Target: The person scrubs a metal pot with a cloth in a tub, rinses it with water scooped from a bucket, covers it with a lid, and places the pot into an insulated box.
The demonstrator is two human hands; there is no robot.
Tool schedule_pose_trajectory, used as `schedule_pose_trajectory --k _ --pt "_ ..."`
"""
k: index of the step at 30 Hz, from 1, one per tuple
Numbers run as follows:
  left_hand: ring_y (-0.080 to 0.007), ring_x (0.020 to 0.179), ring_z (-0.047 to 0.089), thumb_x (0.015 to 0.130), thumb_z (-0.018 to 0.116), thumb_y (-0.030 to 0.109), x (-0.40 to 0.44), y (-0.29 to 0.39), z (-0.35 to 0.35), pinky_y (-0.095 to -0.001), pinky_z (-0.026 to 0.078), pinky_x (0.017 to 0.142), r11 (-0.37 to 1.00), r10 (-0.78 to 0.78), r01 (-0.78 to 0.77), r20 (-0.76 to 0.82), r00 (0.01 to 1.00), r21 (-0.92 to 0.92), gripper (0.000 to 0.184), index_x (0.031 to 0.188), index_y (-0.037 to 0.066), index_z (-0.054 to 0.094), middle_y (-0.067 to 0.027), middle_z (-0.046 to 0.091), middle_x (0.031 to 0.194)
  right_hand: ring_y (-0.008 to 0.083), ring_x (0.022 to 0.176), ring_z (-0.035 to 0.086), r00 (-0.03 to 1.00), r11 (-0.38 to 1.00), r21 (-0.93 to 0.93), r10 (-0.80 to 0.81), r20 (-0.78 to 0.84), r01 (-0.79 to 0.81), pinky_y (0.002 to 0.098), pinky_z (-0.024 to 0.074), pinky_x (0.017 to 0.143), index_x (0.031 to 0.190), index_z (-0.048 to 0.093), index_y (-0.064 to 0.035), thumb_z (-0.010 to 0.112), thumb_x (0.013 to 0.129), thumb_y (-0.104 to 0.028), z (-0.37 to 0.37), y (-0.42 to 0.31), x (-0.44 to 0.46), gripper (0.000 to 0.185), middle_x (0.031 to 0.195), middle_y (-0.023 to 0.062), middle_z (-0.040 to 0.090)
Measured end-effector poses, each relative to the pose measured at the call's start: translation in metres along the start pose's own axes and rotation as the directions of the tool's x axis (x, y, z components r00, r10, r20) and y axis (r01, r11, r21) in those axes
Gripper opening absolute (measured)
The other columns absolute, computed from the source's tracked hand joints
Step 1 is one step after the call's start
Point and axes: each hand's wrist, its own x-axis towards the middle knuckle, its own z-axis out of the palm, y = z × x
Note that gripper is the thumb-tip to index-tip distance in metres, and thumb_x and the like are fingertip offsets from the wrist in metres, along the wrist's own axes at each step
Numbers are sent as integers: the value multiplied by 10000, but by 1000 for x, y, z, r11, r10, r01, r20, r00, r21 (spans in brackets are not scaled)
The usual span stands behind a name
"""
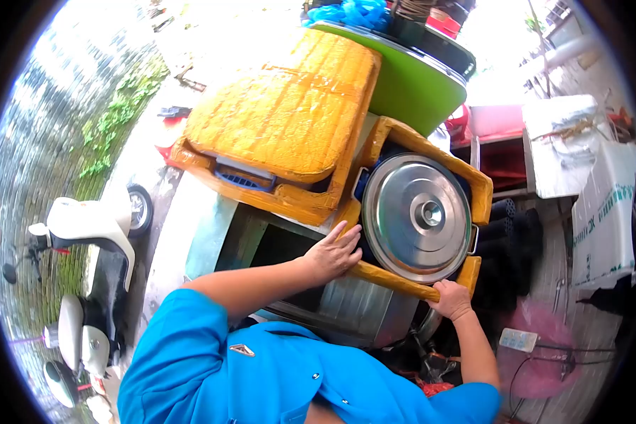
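A round steel lid (pixel 410 215) with a knob at its centre covers a pot set inside a yellow, tape-wrapped box (pixel 482 194). My left hand (pixel 332 253) lies against the near left side of this box, its fingers stretched out and slightly apart. At the near right corner, my right hand (pixel 451 299) is closed over the box's rim. The pot's body is mostly hidden by lid and box. To the left of it is a second yellow box (pixel 261 199) with a thick, rounded yellow cover (pixel 283 106) on top.
A metal cabinet (pixel 332 300) stands below the boxes. Behind them rises a green panel (pixel 413 88). White foam boxes (pixel 604 219) are on the right, above a pink plastic bag (pixel 537 353) and a power strip (pixel 518 340). A white scooter (pixel 85 219) is parked at left.
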Motion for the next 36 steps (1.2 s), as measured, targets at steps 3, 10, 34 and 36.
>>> schedule_pose_trajectory --k 3,10,34,36 --pt "-296 1271 380 727 559 295 18 -10 12 -493 157 1109 977 -55 68 -66 996 203 377 1005 41 563 -166 547 1179 240 756 610 1000 1000 8 16 -16 -16 366 496 662 803 601 -122 751 600 -335 -4 11 21 331 795 50 596" --pt "-311 1357 237 869 380 307 53 -36 11 -529 -3 1123 904 -214 70 306 928 421 462 1194 7 513 -160 412 1369 271 816 600 999 999 27 33 -28 -32 382 487 708 843 605 -119 749 608 -330 -10 23 76 347 851 69 600" --pt "-312 1117 515 807 552 265 -725 430 -143 -502 370 952 -961 -223 220 2 -975 169 397 1153 73 546 -148 550 1166 350 992 543 993 996 -14 86 -77 -87 417 447 854 1157 510 -68 759 616 -272 23 -113 158 629 1035 175 567" --pt "-310 1084 536 774 573 269 -730 477 -102 -422 424 913 -974 -216 210 71 -974 -91 402 1107 44 572 -163 577 1124 344 1009 536 980 992 -27 120 -161 -126 418 444 864 1176 500 -76 754 622 -271 23 -178 176 640 1061 170 558"
